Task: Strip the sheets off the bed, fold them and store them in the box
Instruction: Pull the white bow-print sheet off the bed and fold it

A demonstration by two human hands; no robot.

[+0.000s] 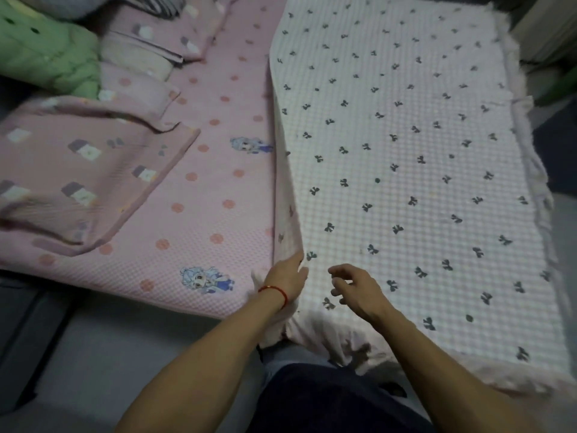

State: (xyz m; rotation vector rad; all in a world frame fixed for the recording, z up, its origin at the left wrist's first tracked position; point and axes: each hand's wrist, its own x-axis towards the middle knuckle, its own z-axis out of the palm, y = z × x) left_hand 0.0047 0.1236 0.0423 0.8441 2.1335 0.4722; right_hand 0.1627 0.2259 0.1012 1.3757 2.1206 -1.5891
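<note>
One sheet, the white bow-print sheet (pixel 406 157), lies folded lengthwise over the right half of the bed, its fold line running beside the pink mattress pad (pixel 199 214), so stripping looks done and folding approx. half way; more folds and boxing are left, no box in view. Left hand (pixel 285 278) rests flat, fingers straight, on the sheet's near fold edge, holding nothing. Right hand (pixel 354 290) hovers just above the sheet w/ fingers loosely curled, empty.
</note>
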